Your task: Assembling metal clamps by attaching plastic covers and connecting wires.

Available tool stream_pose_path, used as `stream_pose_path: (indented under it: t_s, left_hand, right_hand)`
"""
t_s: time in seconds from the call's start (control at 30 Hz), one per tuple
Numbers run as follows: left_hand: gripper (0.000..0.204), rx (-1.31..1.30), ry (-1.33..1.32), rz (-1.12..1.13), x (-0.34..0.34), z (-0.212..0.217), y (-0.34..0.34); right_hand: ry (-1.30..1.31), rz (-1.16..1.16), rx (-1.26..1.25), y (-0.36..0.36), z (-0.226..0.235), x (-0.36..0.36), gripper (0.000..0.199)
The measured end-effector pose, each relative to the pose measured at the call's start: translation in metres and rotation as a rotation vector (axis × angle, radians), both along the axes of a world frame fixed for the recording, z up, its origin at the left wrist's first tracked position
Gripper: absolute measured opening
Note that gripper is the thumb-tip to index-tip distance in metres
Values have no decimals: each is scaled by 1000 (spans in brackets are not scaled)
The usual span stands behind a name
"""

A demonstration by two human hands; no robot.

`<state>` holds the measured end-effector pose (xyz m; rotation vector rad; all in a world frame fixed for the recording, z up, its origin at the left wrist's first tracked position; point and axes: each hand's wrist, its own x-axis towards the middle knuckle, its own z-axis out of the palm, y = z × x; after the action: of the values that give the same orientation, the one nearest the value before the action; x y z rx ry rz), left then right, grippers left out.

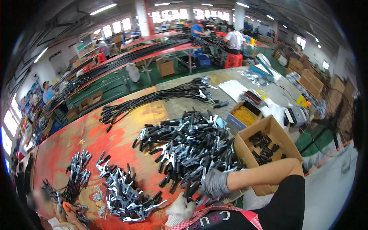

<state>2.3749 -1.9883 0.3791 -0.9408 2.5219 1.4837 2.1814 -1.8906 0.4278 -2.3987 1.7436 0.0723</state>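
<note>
My left hand [181,209], in a white glove, is low at the table's near edge, its fingers closed around a spring clamp with a black handle [188,190]. Just to its right is my right hand [214,186], covered in grey knit; it points down toward the same spot and its fingers are hidden. Beyond both hands spreads a large pile of metal spring clamps [188,143] with black grips. A smaller heap of clamps [124,193] lies to the left.
At right stands an open cardboard box [245,142] with black grips inside, beside a box of yellow pieces [244,115]. Black cables [153,97] lie across the far side. Small metal parts [98,193] lie left. A co-worker's hands [67,214] hold something orange at lower left.
</note>
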Motion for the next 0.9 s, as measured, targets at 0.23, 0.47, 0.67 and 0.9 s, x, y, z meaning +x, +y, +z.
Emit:
stream_pose_path:
  t_s: [0.23,0.47,0.67,0.9]
  left_hand:
    - [28,-70,-196,148,41,-37,-31]
    - [27,1218,807,875,73,-13,-74]
    - [31,1311,557,521,14,16,-69]
    - [25,1367,361,535,16,-6,-30]
  right_hand:
    - [289,-313,-92,28,15,-109,12]
    - [109,-355,-312,11,40,-62,32]
    - [21,48,-523,-43,12,17,41]
    - [157,218,-332,-62,0,30,26]
